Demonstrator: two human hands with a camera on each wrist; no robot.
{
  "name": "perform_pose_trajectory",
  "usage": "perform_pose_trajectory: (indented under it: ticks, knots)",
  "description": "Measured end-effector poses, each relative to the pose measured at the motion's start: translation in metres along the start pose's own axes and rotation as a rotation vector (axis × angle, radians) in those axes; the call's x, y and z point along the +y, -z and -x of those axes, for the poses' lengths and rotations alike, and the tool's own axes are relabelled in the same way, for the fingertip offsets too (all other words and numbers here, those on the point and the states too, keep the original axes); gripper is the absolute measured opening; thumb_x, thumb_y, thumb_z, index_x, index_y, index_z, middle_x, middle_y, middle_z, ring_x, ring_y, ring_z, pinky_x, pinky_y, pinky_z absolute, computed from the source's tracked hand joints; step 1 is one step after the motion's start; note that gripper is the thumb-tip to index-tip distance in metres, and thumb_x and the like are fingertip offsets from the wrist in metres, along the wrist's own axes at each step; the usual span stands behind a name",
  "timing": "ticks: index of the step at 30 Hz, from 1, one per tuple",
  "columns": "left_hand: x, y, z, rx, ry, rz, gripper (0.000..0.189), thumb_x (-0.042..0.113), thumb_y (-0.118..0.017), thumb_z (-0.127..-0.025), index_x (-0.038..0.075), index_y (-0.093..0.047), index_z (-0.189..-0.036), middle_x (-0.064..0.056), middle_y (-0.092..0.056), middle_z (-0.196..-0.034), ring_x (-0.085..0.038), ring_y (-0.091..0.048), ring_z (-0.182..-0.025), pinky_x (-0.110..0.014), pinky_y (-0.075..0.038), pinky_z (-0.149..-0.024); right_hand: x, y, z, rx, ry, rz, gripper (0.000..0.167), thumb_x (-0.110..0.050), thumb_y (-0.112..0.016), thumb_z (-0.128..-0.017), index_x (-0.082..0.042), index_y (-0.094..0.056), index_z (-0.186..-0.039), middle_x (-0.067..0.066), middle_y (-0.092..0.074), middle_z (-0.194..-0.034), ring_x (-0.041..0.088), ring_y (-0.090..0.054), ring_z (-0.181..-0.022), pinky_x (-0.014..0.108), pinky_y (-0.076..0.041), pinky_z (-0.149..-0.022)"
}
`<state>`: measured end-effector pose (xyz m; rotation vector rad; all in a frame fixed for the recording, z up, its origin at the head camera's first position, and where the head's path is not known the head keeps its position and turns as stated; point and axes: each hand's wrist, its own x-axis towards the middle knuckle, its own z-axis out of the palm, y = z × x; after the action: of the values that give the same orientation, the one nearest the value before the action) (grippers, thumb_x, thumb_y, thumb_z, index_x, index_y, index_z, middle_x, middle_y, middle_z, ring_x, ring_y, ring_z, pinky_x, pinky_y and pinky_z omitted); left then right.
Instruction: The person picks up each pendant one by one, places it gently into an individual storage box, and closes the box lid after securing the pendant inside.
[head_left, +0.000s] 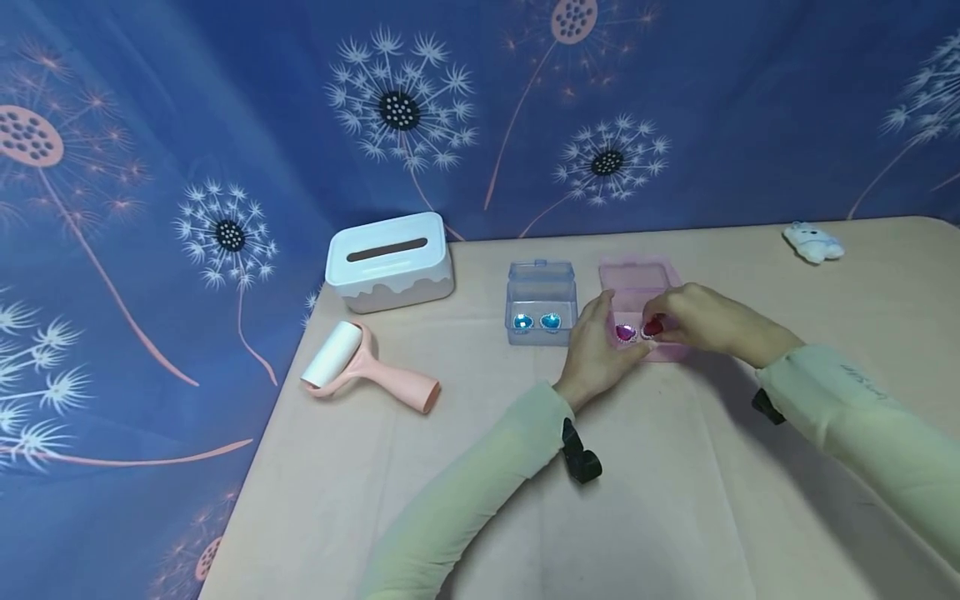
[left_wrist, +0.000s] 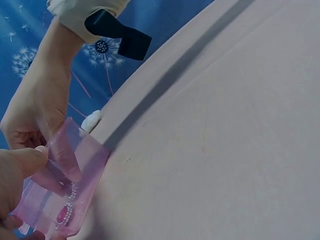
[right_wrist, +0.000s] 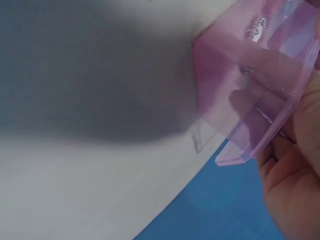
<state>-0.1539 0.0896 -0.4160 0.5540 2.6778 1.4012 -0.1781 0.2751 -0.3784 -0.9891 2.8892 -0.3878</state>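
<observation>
An open clear pink box (head_left: 637, 275) stands on the table, its lid tipped back. My left hand (head_left: 597, 348) grips its left side, the thumb along the front. My right hand (head_left: 701, 321) reaches inside and pinches a red gem (head_left: 652, 327) with a silver beaded rim. Beside that gem in the box is a magenta gem (head_left: 626, 333) with a similar rim. The left wrist view shows the right fingers down inside the box, behind the see-through pink wall (left_wrist: 87, 165). In the right wrist view, the fingers show blurred through the pink plastic (right_wrist: 215, 75).
Left of the pink box, an open clear blue box (head_left: 540, 290) holds two blue gems (head_left: 551, 322). Farther left are a white-topped tissue box (head_left: 393, 267) and a pink-handled lint roller (head_left: 390, 377). A small white plush-like figure (head_left: 813, 243) lies at the back right.
</observation>
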Motion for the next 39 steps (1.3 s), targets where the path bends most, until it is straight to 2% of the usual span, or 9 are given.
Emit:
perform_pose_trajectory:
  ticks: [11, 15, 19, 24, 27, 32, 34, 37, 39]
  knots:
    - [0.002, -0.001, 0.001, 0.003, 0.027, -0.011, 0.088, 0.030, -0.078, -0.081, 0.007, -0.030, -0.151, -0.007, -0.036, -0.154, -0.023, -0.042, -0.139, -0.033, -0.038, -0.112, -0.003, 0.004, -0.002, -0.010, -0.004, -0.022, 0.013, 0.001, -0.078, -0.075, -0.008, -0.071, -0.080, 0.000, -0.069, -0.074, 0.009, -0.061, -0.066, 0.031, -0.054, -0.062]
    - [0.002, 0.000, 0.001, 0.005, 0.033, 0.004, 0.088, 0.032, -0.077, -0.081, 0.008, -0.030, -0.151, -0.007, -0.036, -0.154, -0.023, -0.041, -0.139, -0.034, -0.038, -0.112, -0.004, 0.015, 0.000, 0.144, -0.019, -0.058, 0.010, 0.000, -0.073, -0.080, -0.004, -0.072, -0.089, 0.007, -0.073, -0.083, 0.015, -0.066, -0.068, 0.035, -0.055, -0.062]
    - [0.002, 0.002, 0.001, 0.012, 0.034, 0.014, 0.087, 0.032, -0.077, -0.082, 0.008, -0.030, -0.151, -0.007, -0.036, -0.154, -0.024, -0.040, -0.139, -0.035, -0.037, -0.112, -0.001, 0.028, -0.003, 0.345, -0.198, -0.156, 0.021, -0.009, -0.063, -0.090, 0.001, -0.068, -0.108, 0.022, -0.070, -0.104, 0.035, -0.070, -0.080, 0.048, -0.056, -0.071]
    - [0.003, -0.001, 0.002, 0.013, 0.041, 0.027, 0.087, 0.031, -0.078, -0.081, 0.008, -0.031, -0.151, -0.006, -0.037, -0.154, -0.022, -0.041, -0.139, -0.031, -0.037, -0.112, 0.016, 0.023, -0.002, 0.354, -0.572, -0.448, 0.056, -0.041, -0.040, -0.101, 0.002, -0.049, -0.135, 0.029, -0.053, -0.134, 0.048, -0.056, -0.116, 0.057, -0.047, -0.091]
    - [0.002, -0.001, 0.002, 0.012, 0.040, 0.036, 0.087, 0.030, -0.079, -0.080, 0.008, -0.031, -0.150, -0.006, -0.038, -0.153, -0.021, -0.041, -0.139, -0.029, -0.036, -0.113, 0.027, 0.009, -0.001, 0.269, -0.684, -0.685, 0.071, -0.049, -0.028, -0.101, 0.007, -0.032, -0.145, 0.033, -0.041, -0.143, 0.042, -0.049, -0.124, 0.038, -0.052, -0.090]
    - [0.002, -0.001, 0.001, 0.011, 0.032, 0.043, 0.087, 0.030, -0.079, -0.080, 0.008, -0.031, -0.150, -0.006, -0.037, -0.154, -0.020, -0.040, -0.140, -0.027, -0.034, -0.113, 0.037, -0.007, -0.001, 0.233, -0.715, -1.060, 0.073, -0.044, -0.023, -0.103, 0.012, -0.011, -0.149, 0.033, -0.024, -0.153, 0.034, -0.040, -0.137, 0.016, -0.051, -0.089]
    - [0.002, -0.002, 0.001, 0.010, 0.035, 0.041, 0.087, 0.031, -0.079, -0.080, 0.009, -0.031, -0.150, -0.006, -0.037, -0.154, -0.020, -0.040, -0.140, -0.028, -0.034, -0.113, 0.038, -0.009, -0.002, 0.242, -0.705, -1.145, 0.072, -0.044, -0.025, -0.104, 0.011, -0.011, -0.149, 0.024, -0.035, -0.151, 0.023, -0.047, -0.134, 0.017, -0.051, -0.091]
    - [0.002, -0.002, 0.001, 0.013, 0.033, 0.036, 0.087, 0.031, -0.079, -0.080, 0.009, -0.032, -0.150, -0.006, -0.038, -0.153, -0.020, -0.040, -0.139, -0.028, -0.035, -0.113, 0.038, -0.007, -0.004, 0.274, -0.677, -1.317, 0.073, -0.042, -0.031, -0.104, 0.008, -0.006, -0.151, 0.009, -0.065, -0.125, 0.009, -0.062, -0.112, 0.017, -0.053, -0.086]
    - [0.002, -0.002, 0.001, 0.016, 0.030, 0.032, 0.086, 0.031, -0.079, -0.080, 0.008, -0.033, -0.149, -0.006, -0.038, -0.153, -0.020, -0.041, -0.139, -0.028, -0.036, -0.112, 0.037, -0.003, -0.006, 0.302, -0.659, -1.419, 0.074, -0.040, -0.033, -0.104, 0.007, -0.001, -0.151, -0.007, -0.070, -0.102, 0.001, -0.066, -0.093, 0.019, -0.055, -0.081]
